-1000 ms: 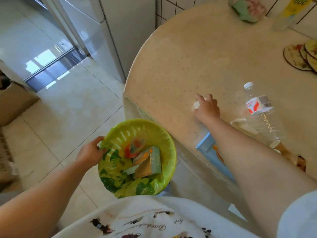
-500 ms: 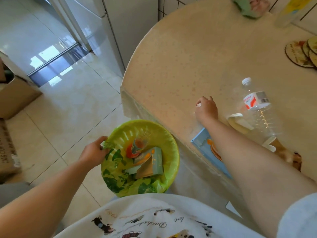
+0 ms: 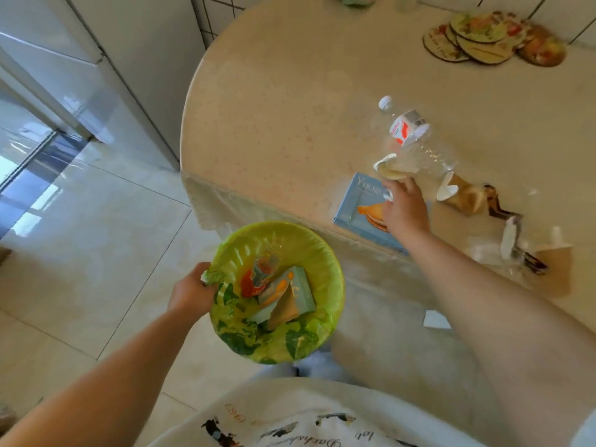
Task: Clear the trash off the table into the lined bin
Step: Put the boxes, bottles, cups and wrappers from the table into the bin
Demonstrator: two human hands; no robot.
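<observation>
Left hand grips the rim of the bin, fingers curled over the bunched green liner; bin held off the floor, just beside the table edge. Inside: one teal box with an orange print, one crumpled orange-and-grey wrapper; writing there too small to read.

On the table near the edge, one flat blue box, "YUHOR…" readable along its top, picture of a round sandwich biscuit below. Right hand lies over this box, fingers curled round a small white scrap at the fingertips, which reach to one crushed white paper cup; whether they touch the cup, cannot tell.

Behind the cup, one clear bottle on its side, white cap, red-and-white label, print unreadable. Right of it, one brown crumpled bag with a white piece at its mouth, then clear plastic wrap with dark bits, blurred.

Far right, by the wall, a fan of round coasters, five or so, lettering illegible
</observation>
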